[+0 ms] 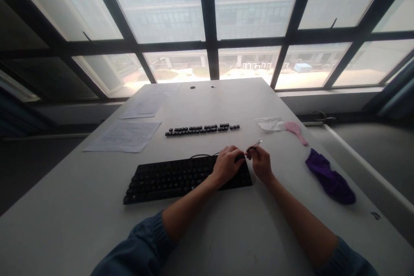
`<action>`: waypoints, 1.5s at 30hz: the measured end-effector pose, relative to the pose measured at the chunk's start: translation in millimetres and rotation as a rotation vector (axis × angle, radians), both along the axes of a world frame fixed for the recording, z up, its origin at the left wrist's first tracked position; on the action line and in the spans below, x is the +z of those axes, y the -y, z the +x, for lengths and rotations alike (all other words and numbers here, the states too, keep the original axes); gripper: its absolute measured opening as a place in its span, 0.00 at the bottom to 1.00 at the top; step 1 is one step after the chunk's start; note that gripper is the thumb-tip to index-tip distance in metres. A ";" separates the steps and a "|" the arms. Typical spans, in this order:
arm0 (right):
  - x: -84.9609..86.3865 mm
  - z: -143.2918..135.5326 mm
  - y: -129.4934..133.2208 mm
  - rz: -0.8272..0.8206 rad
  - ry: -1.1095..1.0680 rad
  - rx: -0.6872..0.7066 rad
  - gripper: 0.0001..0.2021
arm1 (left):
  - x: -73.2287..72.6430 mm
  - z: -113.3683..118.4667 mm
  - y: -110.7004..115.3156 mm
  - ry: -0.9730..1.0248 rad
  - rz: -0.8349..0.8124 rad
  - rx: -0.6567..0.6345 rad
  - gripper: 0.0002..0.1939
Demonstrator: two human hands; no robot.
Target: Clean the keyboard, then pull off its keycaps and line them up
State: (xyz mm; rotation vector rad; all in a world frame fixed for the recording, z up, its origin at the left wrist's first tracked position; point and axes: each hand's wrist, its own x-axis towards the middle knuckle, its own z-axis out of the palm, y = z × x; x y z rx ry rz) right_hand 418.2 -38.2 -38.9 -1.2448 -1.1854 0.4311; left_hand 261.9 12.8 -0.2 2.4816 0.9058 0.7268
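Observation:
A black keyboard (174, 177) lies slightly slanted on the white table. My left hand (228, 164) is closed over its right end, fingers bent near the back edge and thumb pointing towards my right hand. Just off the keyboard's right back corner, my right hand (261, 164) is closed around a small tool with a dark grip and thin metal end, which looks like a keycap puller (259, 142). The metal end points up and away from the keyboard. My left hand and forearm hide part of the keys. Behind the keyboard, loose black keycaps (202, 130) stand in rows.
Printed sheets (124, 136) lie at the left. To the right are a crumpled white tissue (271, 124), a pink hairbrush (295, 130), a purple cloth (330, 177) and a small dark piece (375, 215) near the table's edge. A cable (201, 155) curves behind the keyboard.

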 end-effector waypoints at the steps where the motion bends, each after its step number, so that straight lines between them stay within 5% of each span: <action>1: 0.0 -0.6 0.0 0.003 -0.009 -0.006 0.13 | 0.2 -0.4 0.1 0.023 -0.008 -0.009 0.07; 7: 7.0 -6.0 -0.2 -0.044 -0.095 -0.086 0.16 | 1.6 -1.6 2.1 0.105 -0.050 -0.039 0.17; 18: 11.0 -11.2 4.6 0.020 0.025 -0.148 0.16 | 9.2 -1.6 8.4 -0.061 0.238 -0.082 0.10; 25: 12.4 -11.9 6.9 0.039 0.000 -0.074 0.16 | 8.6 -0.9 8.3 0.167 0.091 -0.137 0.09; 32: 8.8 -11.0 2.5 0.018 -0.137 -0.122 0.17 | 6.4 -0.9 4.5 0.267 -0.224 -0.133 0.14; 40: 7.4 -9.4 5.6 0.032 0.024 -0.066 0.13 | 4.7 -2.1 1.2 0.337 -0.361 -0.152 0.18; 45: 10.8 -10.3 4.5 0.031 -0.044 -0.108 0.14 | 6.2 -2.5 3.4 0.260 -0.278 -0.182 0.19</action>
